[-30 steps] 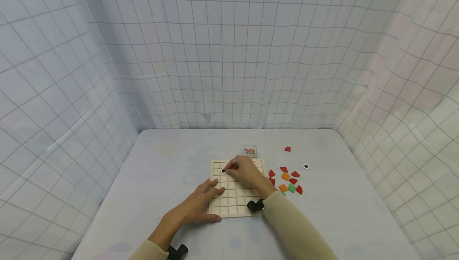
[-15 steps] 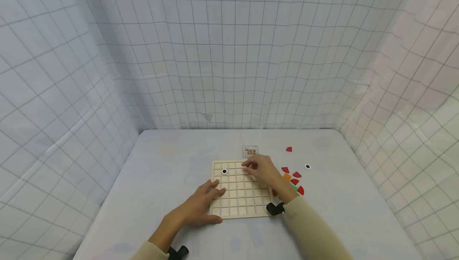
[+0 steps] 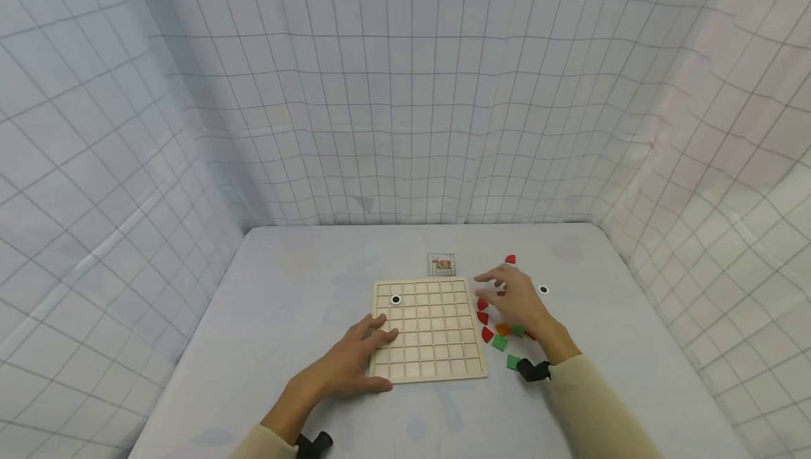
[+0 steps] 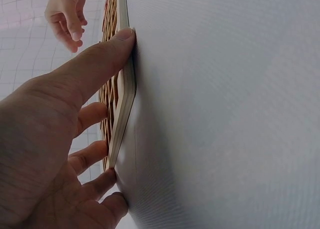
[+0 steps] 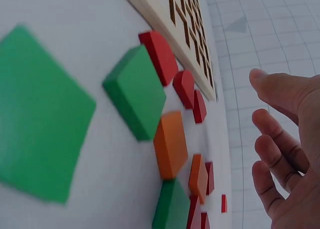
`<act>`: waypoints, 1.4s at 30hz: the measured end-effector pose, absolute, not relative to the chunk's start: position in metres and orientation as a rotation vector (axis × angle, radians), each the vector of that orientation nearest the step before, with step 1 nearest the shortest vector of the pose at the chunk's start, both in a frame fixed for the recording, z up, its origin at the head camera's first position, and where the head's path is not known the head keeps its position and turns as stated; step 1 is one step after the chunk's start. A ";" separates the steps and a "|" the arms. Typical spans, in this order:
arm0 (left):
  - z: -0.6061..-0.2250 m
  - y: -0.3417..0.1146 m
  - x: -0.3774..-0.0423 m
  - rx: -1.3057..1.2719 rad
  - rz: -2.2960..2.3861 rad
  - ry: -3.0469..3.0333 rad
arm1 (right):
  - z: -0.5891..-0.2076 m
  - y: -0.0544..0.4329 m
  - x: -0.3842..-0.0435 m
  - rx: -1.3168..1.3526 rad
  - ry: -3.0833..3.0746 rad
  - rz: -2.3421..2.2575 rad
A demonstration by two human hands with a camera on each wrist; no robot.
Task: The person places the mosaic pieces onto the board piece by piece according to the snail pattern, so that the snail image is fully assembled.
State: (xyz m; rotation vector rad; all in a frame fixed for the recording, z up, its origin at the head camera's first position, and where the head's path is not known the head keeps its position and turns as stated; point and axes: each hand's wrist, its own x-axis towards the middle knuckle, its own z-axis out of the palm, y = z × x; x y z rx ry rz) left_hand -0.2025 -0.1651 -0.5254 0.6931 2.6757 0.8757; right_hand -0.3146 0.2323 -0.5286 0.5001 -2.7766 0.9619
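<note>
A pale wooden grid board (image 3: pixel 437 338) lies in the middle of the table, a white disc with a black centre (image 3: pixel 395 300) in one of its upper-left cells. My left hand (image 3: pixel 352 362) rests at the board's left side with fingers spread over the edge. In the left wrist view its thumb (image 4: pixel 117 44) lies against the board's near edge. To the right of the board, my right hand (image 3: pixel 516 298) hovers over loose pieces, fingers lightly bent and holding nothing. Beneath and around it are red quarter-round pieces (image 3: pixel 487 334), orange squares (image 3: pixel 503 329) and green squares (image 3: pixel 499 343), partly hidden.
A small picture card (image 3: pixel 441 264) lies just behind the board. Another white disc with a black centre (image 3: pixel 543 290) sits right of my right hand, and a red piece (image 3: pixel 510 259) lies behind that hand. White gridded curtains (image 3: pixel 393 93) stand around the table.
My right hand has let go of the white disc, which stays in its cell, and has moved right, off the board to above the loose pieces. My left hand has stayed put.
</note>
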 end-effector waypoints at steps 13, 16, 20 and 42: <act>-0.525 -0.165 -0.204 0.705 0.889 2.675 | -0.536 0.311 -0.313 0.275 -2.831 0.995; -0.525 -0.165 -0.204 0.714 0.887 2.675 | -0.538 0.327 -0.312 0.213 -2.867 0.988; -0.527 -0.165 -0.205 0.707 0.887 2.673 | -0.541 0.344 -0.310 0.185 -2.891 0.952; -0.532 -0.169 -0.206 0.697 0.885 2.668 | -0.552 0.358 -0.311 0.142 -2.871 0.943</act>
